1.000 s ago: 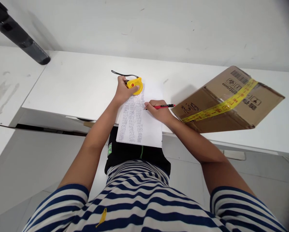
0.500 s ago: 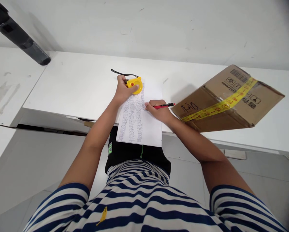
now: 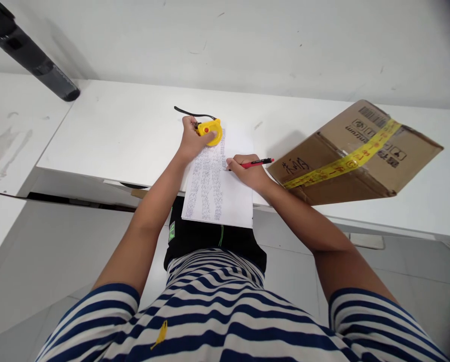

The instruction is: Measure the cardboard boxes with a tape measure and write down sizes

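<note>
A yellow tape measure (image 3: 212,131) with a red button and a black wrist strap is gripped in my left hand (image 3: 192,141), over the upper part of a paper sheet (image 3: 238,203). My thumb presses on its side. Columns of small handwriting cover the left and middle of the sheet, which overhangs the table's front edge. My right hand (image 3: 248,172) is closed round a red pen (image 3: 257,163) with black parts, its writing end down at the right edge of the written columns. Whether the tip touches the paper is hidden by my fingers.
A cardboard box (image 3: 345,156) with yellow tape stands on the white table (image 3: 130,130), close to my right forearm. At the far left a dark cylindrical object (image 3: 40,60) slants over the tabletop. The wall (image 3: 247,45) runs behind the table.
My right hand and the pen have shifted very slightly. Both hands keep their holds on the tape measure and the pen. The view has moved a little.
</note>
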Demonstrator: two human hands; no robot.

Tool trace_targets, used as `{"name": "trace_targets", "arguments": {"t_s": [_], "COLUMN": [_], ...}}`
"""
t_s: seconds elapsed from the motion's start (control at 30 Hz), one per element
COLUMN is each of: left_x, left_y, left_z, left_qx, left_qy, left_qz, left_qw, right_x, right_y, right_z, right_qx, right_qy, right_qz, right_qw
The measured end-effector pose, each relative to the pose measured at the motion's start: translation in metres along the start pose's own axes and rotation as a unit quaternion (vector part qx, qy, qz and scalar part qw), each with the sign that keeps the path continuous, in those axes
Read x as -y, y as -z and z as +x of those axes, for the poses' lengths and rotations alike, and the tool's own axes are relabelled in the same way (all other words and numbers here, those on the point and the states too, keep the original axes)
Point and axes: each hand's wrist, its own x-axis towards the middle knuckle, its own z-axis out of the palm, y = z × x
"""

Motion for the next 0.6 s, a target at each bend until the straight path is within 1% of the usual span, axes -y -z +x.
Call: {"name": "trace_targets", "arguments": {"t_s": [0.33,0.47,0.6], "left_x": [-0.0049,-0.0058,-0.0043], "left_y": [-0.0013,-0.0020,-0.0003], "left_z": [-0.0023,-0.0041,-0.0034], "left_qx": [0.005,0.000,-0.014], "left_qy": [0.013,0.015,0.019], "left_qz": [0.020,0.019,0.029], "left_qw": [1.000,1.000,0.999], "right_x": [-0.0008,-0.0013,-0.0012], "right_y": [-0.0015,-0.0005,0.0006], "right_z": [-0.0002,0.0010,-0.0008], "right_qx": [-0.038,-0.010,-0.011], "right_qy": [-0.011,-0.005,-0.003], "right_qz": [0.006,0.011,0.000], "right_qw": [0.999,1.000,1.000]}}
